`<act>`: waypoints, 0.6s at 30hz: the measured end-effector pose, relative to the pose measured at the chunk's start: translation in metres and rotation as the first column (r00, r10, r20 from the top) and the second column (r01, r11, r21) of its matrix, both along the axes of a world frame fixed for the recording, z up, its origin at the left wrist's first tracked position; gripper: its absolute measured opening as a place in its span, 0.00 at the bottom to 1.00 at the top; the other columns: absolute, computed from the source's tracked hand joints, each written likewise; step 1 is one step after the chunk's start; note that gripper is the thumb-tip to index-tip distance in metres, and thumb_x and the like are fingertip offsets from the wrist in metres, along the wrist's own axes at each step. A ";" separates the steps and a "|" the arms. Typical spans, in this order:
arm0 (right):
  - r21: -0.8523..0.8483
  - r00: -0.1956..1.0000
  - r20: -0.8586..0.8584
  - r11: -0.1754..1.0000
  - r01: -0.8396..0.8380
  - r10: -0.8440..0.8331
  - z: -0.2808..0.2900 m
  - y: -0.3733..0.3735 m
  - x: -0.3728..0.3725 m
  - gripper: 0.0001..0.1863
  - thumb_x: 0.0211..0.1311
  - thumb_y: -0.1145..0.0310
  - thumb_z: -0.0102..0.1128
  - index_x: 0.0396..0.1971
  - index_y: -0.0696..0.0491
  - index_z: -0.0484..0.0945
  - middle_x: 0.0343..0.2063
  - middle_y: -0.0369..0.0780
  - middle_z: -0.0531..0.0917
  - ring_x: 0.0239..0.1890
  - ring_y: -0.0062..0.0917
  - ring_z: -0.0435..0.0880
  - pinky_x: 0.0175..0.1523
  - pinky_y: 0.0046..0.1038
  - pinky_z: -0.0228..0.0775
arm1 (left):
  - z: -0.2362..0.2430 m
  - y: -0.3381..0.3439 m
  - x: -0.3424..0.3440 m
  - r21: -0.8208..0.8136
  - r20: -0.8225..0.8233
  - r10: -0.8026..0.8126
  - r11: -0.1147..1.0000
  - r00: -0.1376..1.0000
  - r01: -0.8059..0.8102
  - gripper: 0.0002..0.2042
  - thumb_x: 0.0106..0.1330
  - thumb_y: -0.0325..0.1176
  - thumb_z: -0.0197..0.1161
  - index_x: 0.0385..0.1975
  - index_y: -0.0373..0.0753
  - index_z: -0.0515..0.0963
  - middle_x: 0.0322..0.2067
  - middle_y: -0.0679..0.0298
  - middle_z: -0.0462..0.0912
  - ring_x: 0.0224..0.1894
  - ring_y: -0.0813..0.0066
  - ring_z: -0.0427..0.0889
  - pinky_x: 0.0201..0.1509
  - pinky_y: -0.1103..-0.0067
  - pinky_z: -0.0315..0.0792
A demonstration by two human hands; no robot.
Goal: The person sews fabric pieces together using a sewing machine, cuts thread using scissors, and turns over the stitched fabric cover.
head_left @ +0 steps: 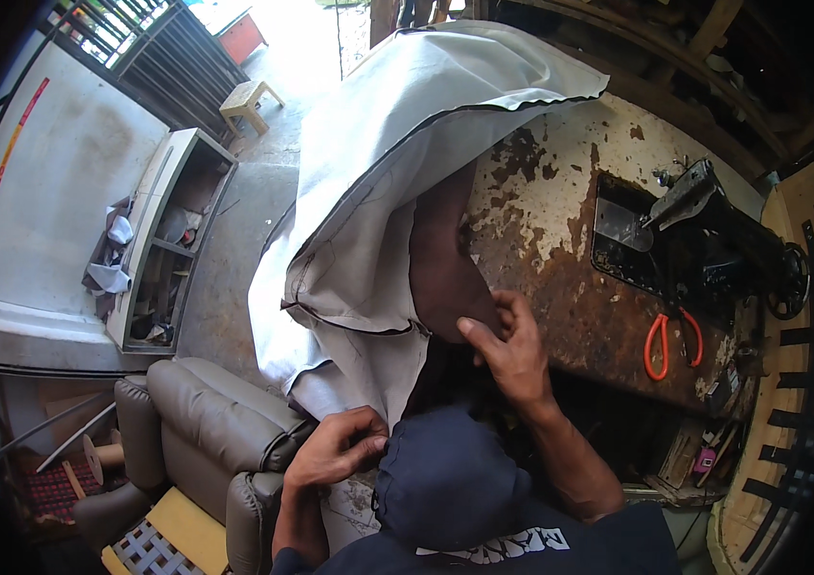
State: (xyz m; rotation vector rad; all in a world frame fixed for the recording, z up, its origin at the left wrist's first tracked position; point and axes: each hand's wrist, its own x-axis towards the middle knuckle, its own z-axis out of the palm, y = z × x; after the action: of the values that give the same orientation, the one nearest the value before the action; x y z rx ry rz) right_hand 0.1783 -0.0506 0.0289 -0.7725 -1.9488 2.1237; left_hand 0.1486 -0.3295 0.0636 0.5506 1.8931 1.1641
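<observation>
A large sewn cover (368,163), pale whitish on its backing with dark seam edges, drapes over the worktable's left side and hangs down toward me. Its dark brown face (447,268) shows in a strip beside the pale folds. My right hand (512,355) pinches the edge of that brown part between thumb and fingers. Lower down, my left hand (340,448) is closed with curled fingers at the cover's hanging lower edge; a dark blue cap (450,470) partly hides what its fingertips grip.
On the worn, peeling worktable (560,307) a black sewing machine (723,230) stands at right, with orange-handled scissors (670,343) nearby. A brown padded armchair (220,412) is at lower left. Farther off are an open-fronted cabinet (172,240) and a small stool (249,103).
</observation>
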 end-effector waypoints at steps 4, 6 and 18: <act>-0.166 0.951 0.236 0.972 -0.166 0.202 0.006 0.000 0.027 0.30 0.65 0.53 0.73 0.56 0.62 0.76 0.32 0.39 0.86 0.28 0.19 0.83 0.34 0.25 0.77 | -0.010 -0.006 0.009 -0.032 0.018 0.036 0.999 0.999 -0.036 0.07 0.70 0.27 0.65 0.38 0.29 0.78 0.35 0.58 0.81 0.38 0.71 0.78 0.47 0.74 0.73; -0.149 0.826 0.312 0.883 -0.445 0.469 -0.004 -0.007 0.030 0.31 0.64 0.50 0.74 0.52 0.63 0.80 0.34 0.39 0.88 0.33 0.20 0.86 0.39 0.24 0.79 | -0.025 -0.009 0.017 0.024 0.092 0.065 0.997 0.994 -0.067 0.07 0.71 0.28 0.63 0.40 0.30 0.77 0.35 0.59 0.81 0.39 0.74 0.77 0.48 0.75 0.72; -0.387 0.935 0.006 0.863 -0.324 0.354 -0.050 -0.041 0.008 0.25 0.65 0.60 0.75 0.55 0.61 0.83 0.33 0.35 0.87 0.32 0.15 0.84 0.37 0.19 0.75 | -0.053 -0.016 0.030 0.030 0.192 0.068 0.997 0.979 -0.075 0.09 0.68 0.27 0.62 0.43 0.29 0.76 0.35 0.60 0.80 0.40 0.73 0.76 0.49 0.75 0.72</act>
State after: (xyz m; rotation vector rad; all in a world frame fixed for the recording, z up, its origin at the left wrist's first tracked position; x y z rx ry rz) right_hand 0.1860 -0.0918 -0.0207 -0.6050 -1.8402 2.7816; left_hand 0.1791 -0.3460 0.0103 0.3785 1.7428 1.2544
